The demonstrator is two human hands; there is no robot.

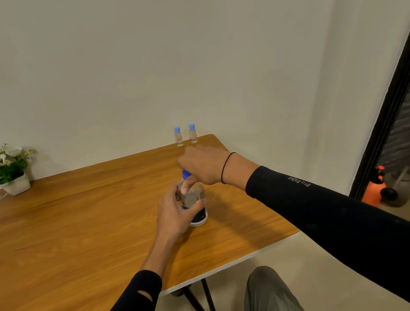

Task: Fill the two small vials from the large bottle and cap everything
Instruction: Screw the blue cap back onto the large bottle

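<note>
The large bottle (196, 206) is held upright on the table (75, 233), its body wrapped by the left hand (174, 215). Directly above that grip, the blue cap (186, 173) is pinched by the right hand (204, 166). Beyond both grips, the two small vials (185, 134) stand capped at the table's far edge. If the lower grip loosens during twisting, the bottle could be tipped and spilled.

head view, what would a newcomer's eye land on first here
Probably the two hands meeting mid-table on the large bottle: the left hand wraps its body while the right hand sits on its blue cap. Next, the two small blue-capped vials side by side at the far edge, and the potted white flowers at the far left corner.
</note>
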